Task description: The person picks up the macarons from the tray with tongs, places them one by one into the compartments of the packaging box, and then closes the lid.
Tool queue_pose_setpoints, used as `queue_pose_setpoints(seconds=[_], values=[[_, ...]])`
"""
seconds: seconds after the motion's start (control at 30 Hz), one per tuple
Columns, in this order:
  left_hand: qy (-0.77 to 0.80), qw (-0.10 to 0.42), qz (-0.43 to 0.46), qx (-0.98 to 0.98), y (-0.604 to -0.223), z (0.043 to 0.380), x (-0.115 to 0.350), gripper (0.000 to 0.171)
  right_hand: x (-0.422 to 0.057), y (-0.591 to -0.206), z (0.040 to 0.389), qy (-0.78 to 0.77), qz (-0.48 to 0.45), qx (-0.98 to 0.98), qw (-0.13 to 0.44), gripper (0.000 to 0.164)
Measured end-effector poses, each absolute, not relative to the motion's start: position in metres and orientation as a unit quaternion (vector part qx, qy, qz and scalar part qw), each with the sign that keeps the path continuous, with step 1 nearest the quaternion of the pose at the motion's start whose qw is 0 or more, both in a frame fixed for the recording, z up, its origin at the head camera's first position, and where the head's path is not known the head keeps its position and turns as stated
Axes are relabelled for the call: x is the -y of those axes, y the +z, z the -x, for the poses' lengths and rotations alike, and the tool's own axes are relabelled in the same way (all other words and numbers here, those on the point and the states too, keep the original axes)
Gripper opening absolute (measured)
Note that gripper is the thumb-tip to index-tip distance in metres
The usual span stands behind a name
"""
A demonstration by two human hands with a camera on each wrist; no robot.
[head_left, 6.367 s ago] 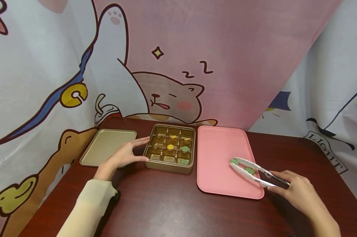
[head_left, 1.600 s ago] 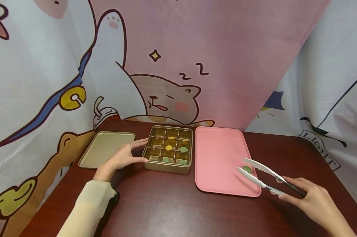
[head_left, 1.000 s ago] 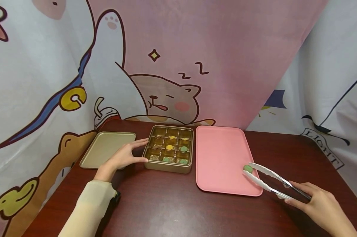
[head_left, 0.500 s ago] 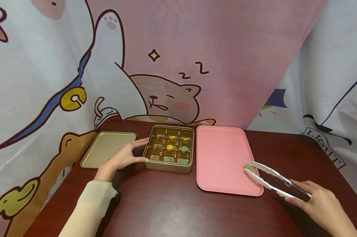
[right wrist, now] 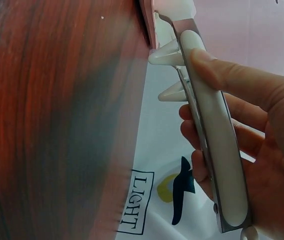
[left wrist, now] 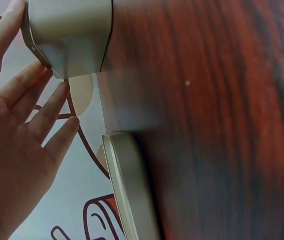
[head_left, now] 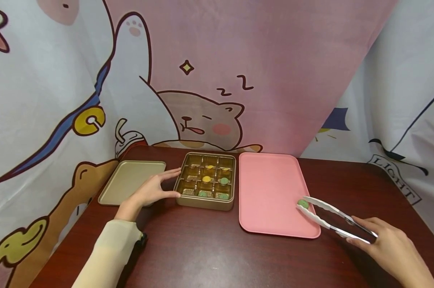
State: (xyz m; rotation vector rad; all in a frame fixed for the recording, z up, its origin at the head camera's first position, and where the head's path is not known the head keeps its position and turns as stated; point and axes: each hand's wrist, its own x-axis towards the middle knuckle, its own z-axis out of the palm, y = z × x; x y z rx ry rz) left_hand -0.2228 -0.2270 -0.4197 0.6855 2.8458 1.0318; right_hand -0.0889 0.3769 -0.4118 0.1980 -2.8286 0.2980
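In the head view my left hand point(head_left: 153, 191) rests at the left side of a gold box point(head_left: 204, 202), its extended fingers and thumb touching the side. The insert has nine compartments; yellow pieces point(head_left: 206, 179) and green pieces point(head_left: 224, 181) lie in the middle and right columns. My right hand point(head_left: 390, 244) grips white-tipped tongs point(head_left: 332, 229) by the handles, fingers curled around them in the right wrist view. The tong tips lie on either side of one small round green piece point(head_left: 302, 203) near the right edge of a pink tray point(head_left: 271, 192). Whether they squeeze it is unclear.
A flat gold lid-like tray point(head_left: 128, 178) lies left of the box, partly behind the left hand. All of it stands on a dark reddish wooden table point(head_left: 202, 248). A printed cartoon cloth point(head_left: 274, 80) hangs behind and at both sides.
Since the oldest frame, one green piece has gone from the pink tray to the box's front middle compartment. The tongs have come around the remaining piece. My left hand has stayed put.
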Motion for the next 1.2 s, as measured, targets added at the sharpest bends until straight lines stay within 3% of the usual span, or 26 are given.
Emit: queue_pose_setpoints(seconds=[0.67, 0.93, 1.2], values=[[0.331, 0.018, -0.218, -0.918, -0.422, 0.221, 0.228, 0.082, -0.372, -0.417, 0.089, 0.125, -0.086, 0.970, 0.190, 0.057], [0.333, 0.019, -0.217, -0.917, -0.420, 0.222, 0.228, 0.082, -0.359, -0.410, 0.095, 0.129, -0.073, 0.974, 0.171, 0.058], [0.332, 0.019, -0.217, -0.918, -0.419, 0.222, 0.226, 0.082, -0.345, -0.406, 0.102, 0.144, -0.095, 0.967, 0.190, 0.055]])
